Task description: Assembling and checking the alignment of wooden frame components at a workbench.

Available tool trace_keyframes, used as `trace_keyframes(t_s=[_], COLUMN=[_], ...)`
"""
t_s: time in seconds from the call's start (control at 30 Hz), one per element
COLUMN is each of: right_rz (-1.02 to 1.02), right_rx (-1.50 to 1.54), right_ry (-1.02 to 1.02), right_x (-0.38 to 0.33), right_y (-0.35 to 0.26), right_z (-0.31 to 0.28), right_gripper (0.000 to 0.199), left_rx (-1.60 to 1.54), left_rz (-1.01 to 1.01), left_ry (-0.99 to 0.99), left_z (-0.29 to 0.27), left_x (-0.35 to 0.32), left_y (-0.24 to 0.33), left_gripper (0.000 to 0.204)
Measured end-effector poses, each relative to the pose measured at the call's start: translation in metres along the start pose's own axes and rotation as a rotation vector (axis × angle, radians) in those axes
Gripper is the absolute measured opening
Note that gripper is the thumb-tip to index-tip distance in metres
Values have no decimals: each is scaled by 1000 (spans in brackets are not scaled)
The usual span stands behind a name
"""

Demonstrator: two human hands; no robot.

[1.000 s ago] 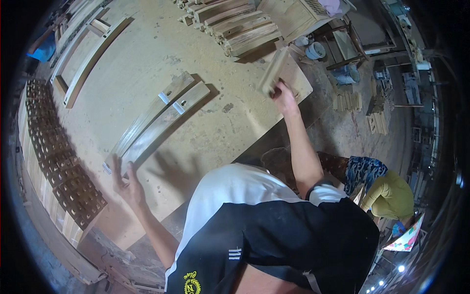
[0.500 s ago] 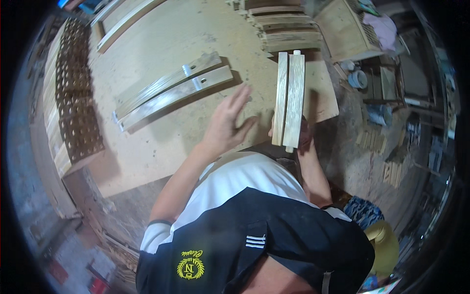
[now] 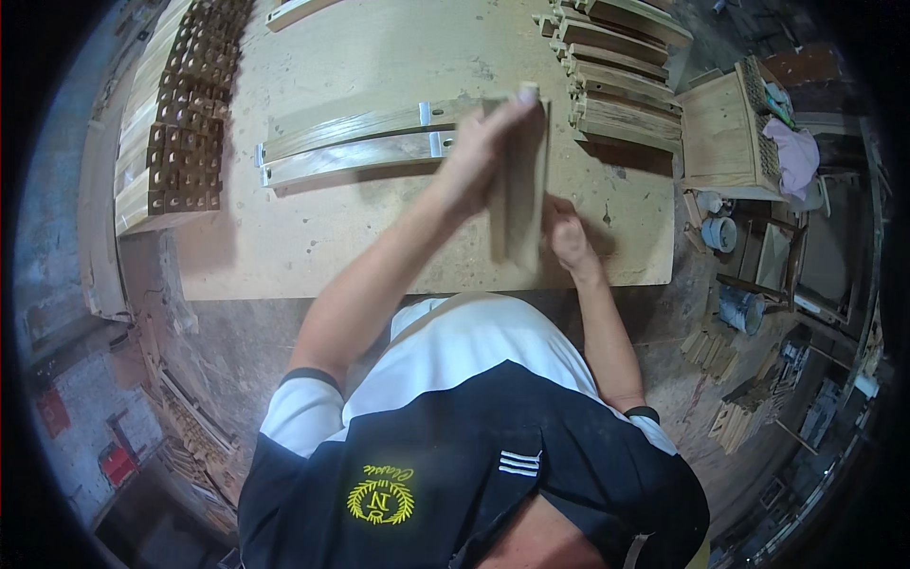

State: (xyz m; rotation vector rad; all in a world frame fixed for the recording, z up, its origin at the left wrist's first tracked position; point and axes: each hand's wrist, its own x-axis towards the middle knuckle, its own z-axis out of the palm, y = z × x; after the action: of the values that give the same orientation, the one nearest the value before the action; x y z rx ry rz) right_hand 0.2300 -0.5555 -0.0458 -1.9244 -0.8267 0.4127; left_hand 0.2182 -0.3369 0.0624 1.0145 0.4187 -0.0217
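A pair of pale wooden rails (image 3: 523, 194) is held upright over the near middle of the workbench, side by side and smeared by motion. My left hand (image 3: 482, 152) is closed around the upper left part of the pair. My right hand (image 3: 569, 237) has its fingers curled against the lower right edge; the blur hides part of its grip. Left of the rails lie two long wooden pieces (image 3: 351, 150) with silvery bands, near my left hand.
The workbench (image 3: 398, 256) carries a tall stack of holed wooden bars (image 3: 190, 123) at the left. A row of tenoned rails (image 3: 626, 119) lies at the far right. Beyond the right edge are a wooden cabinet (image 3: 720, 142), a bucket (image 3: 720, 234) and wood offcuts (image 3: 735, 422).
My left hand, open and apart before, has moved up and right onto the rails. The rails have shifted left and turned. The view has swung, bringing the bench edge level.
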Motion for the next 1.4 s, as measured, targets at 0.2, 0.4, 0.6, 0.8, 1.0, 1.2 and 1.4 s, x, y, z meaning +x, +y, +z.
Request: trace_keyframes(t_s=[0.2, 0.4, 0.6, 0.8, 1.0, 1.2, 1.4], right_rz=[522, 580, 514, 437, 369, 212, 22], right_rx=[526, 481, 479, 511, 396, 471, 491], right_ry=[149, 119, 106, 34, -5, -170, -384], right_x=[-8, -41, -45, -25, 1, 26, 89], right_y=[7, 35, 27, 10, -29, -104, -201], right_z=[-17, -15, -9, 6, 16, 29, 109], right_gripper=[58, 57, 42, 36, 29, 26, 23], left_rx=[245, 236, 479, 552, 621, 652, 544], left_rz=[546, 751, 881, 956, 958, 756, 642], left_ry=[343, 448, 433, 439, 456, 301, 552], left_z=[-53, -69, -78, -79, -68, -92, -218], left_x=[33, 57, 52, 40, 37, -1, -90], left_y=[51, 37, 26, 0, -4, 6, -18], left_gripper=[53, 44, 45, 36, 40, 82, 93])
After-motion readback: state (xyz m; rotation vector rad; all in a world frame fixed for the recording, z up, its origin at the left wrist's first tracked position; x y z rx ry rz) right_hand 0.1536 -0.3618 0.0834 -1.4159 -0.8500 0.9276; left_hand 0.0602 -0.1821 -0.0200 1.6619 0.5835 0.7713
